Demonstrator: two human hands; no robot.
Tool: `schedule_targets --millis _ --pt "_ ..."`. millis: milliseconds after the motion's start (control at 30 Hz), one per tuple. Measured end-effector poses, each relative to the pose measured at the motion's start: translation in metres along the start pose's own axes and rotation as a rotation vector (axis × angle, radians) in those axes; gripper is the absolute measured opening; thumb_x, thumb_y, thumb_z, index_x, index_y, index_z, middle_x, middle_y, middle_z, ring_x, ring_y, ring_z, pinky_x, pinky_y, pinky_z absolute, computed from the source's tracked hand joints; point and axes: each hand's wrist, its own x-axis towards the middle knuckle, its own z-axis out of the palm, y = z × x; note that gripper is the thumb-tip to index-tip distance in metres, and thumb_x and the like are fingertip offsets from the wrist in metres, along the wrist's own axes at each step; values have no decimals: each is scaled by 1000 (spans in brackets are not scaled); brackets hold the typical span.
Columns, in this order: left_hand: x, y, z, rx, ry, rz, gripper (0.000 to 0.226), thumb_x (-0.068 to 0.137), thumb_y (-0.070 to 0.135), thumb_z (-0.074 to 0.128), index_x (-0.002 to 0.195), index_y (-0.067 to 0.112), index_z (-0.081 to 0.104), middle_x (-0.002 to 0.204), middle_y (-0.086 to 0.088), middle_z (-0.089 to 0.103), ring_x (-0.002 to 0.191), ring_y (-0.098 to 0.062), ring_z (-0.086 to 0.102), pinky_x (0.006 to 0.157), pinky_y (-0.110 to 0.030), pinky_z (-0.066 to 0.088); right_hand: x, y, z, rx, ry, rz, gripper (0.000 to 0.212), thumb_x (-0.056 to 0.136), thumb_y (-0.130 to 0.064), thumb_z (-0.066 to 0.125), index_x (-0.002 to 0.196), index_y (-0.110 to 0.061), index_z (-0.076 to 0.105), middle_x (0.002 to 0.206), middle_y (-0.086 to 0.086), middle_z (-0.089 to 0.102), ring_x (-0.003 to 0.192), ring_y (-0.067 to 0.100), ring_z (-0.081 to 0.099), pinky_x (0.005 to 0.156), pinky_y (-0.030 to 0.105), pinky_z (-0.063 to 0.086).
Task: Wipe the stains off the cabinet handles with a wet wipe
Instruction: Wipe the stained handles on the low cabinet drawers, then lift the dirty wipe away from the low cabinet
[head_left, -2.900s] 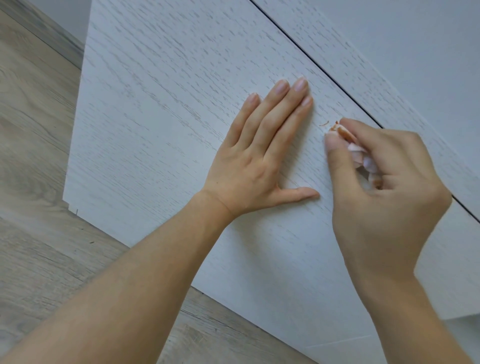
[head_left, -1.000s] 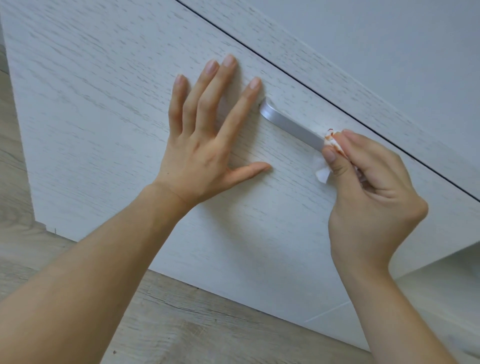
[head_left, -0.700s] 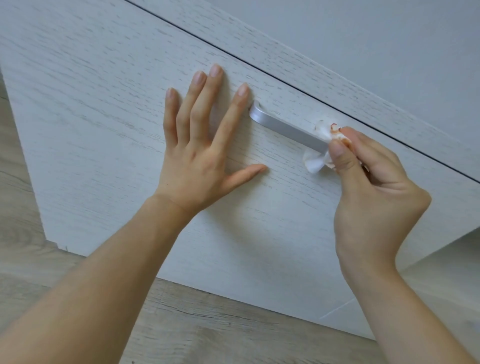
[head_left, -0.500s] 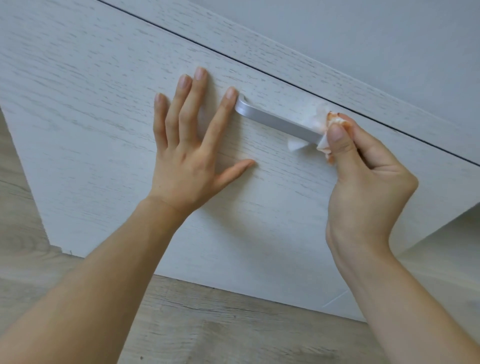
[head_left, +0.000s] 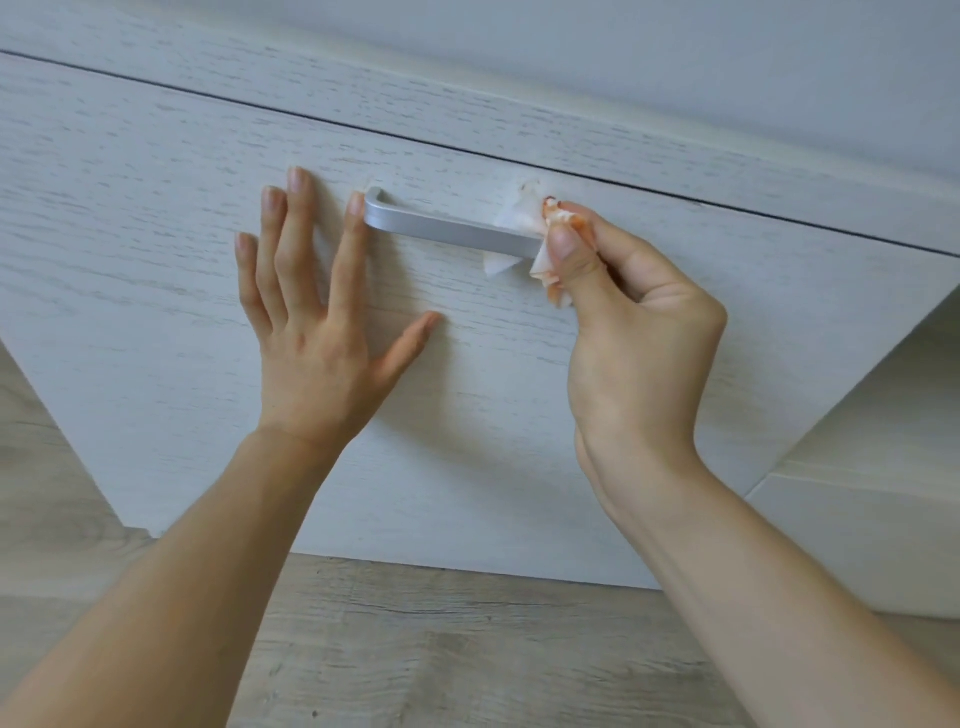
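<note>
left hand (head_left: 311, 332) flat, fingers spread on the cabinet door (head_left: 156, 260), right hand (head_left: 634, 332) pinching an orange-stained wet wipe (head_left: 524, 223) — wrapped round the silver handle (head_left: 441, 228)

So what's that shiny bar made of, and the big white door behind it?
The handle looks like brushed metal, perhaps aluminium: silvery grey with a soft, even sheen. The cabinet front looks like white wood or wood-look laminate: fine grey grain streaks run across it, with a matte finish. Which of the two cannot be told.
</note>
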Motion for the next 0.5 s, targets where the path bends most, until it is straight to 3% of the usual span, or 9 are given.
schedule_targets --millis 267,400,500 --pt "-36 -7 -8 91 -113 162 67 98 43 53 147 6 26 149 -27 24 141 -38 17 116 -51 13 -5 -7 -10 88 -112 -6 14 85 -1 66 98 0 72 68 -12 67 64 -2 58 61 7 46" --pt "-37 -4 -14 131 -176 123 66 99 43 50 148 8 24 151 -24 21 141 -36 17 114 -51 12 -2 -7 -7 119 -122 23 14 87 -1 65 98 5 71 66 -5 61 62 6 55 62 12 45" --pt "-33 2 -31 136 -318 84 67 98 42 51 148 8 22 150 -27 22 141 -36 15 113 -53 12 -2 -13 -7 65 -126 111 14 88 -4 65 99 3 72 70 -3 61 63 7 54 63 15 45"
